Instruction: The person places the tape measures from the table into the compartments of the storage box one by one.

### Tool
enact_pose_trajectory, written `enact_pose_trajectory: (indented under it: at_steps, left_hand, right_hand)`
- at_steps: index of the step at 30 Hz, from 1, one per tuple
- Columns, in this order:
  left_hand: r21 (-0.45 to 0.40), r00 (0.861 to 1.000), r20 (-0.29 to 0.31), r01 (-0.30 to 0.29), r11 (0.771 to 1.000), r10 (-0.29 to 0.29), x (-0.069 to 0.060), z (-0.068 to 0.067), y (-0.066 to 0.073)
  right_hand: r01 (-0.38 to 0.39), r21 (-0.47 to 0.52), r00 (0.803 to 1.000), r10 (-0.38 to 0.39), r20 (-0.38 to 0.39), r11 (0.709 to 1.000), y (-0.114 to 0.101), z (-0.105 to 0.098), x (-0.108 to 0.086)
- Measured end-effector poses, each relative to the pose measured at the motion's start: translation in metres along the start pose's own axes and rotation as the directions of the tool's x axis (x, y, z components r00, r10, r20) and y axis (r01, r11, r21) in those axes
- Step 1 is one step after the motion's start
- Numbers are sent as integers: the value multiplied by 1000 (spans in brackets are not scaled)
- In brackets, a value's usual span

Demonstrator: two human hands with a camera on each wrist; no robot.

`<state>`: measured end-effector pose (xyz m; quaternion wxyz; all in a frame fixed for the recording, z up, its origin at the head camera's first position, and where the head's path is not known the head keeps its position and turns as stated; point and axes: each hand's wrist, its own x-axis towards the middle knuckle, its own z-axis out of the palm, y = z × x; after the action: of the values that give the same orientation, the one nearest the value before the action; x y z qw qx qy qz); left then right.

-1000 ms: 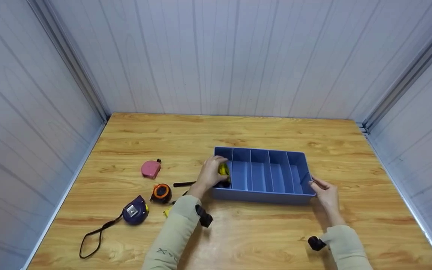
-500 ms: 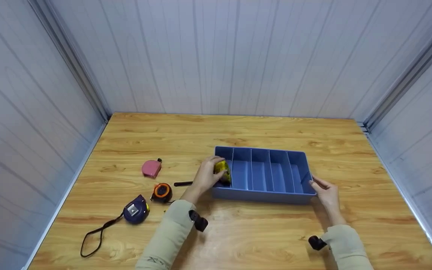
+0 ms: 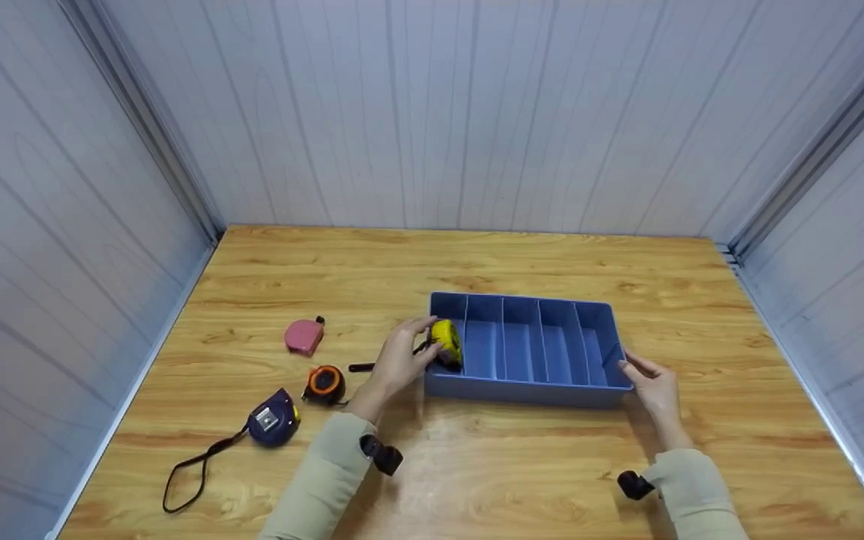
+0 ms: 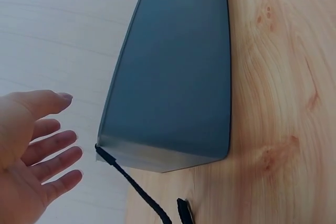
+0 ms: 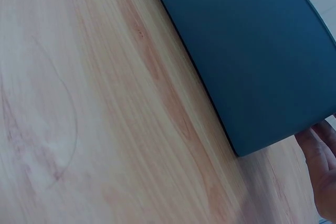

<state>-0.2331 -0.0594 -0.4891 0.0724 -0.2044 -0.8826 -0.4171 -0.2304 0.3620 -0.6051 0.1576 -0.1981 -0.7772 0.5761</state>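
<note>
A yellow tape measure (image 3: 446,342) sits in the leftmost compartment of the blue divided box (image 3: 526,391). Its black strap (image 4: 135,186) hangs over the box's left end in the left wrist view. My left hand (image 3: 400,358) is beside that end, fingers spread and relaxed; in the left wrist view the hand (image 4: 39,150) holds nothing and stands apart from the box wall (image 4: 173,61). My right hand (image 3: 651,384) grips the box's right end, thumb at the rim; in the right wrist view its fingers (image 5: 317,150) lie against the end wall, partly out of frame.
Left of the box lie a pink tape measure (image 3: 303,337), an orange-and-black one (image 3: 325,384) and a dark blue one (image 3: 273,421) with a looped strap (image 3: 199,469). Pale panels (image 3: 432,112) stand behind the wooden table (image 3: 522,465) and at both sides.
My left hand has let go of the yellow tape measure and drawn back leftward out of the compartment. More of the tape measure shows. The right hand has stayed on the box.
</note>
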Motion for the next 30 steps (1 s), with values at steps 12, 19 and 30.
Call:
enact_pose_trajectory:
  at_steps: [12,19,30]
  left_hand:
    - [-20,1000,-11,-8,1000,8,-22,-14,-6]
    - [-29,1000,12,25,999,-25,-37,-21,-13]
    - [39,994,40,100,994,-102,-60,-27,-22]
  right_hand:
    - [21,-21,1000,-21,-4,1000,-2,1,-3]
    - [-24,-17,1000,24,12,1000,-4,1,-4]
    - [-10,-22,1000,11,8,1000,-7,2,-5]
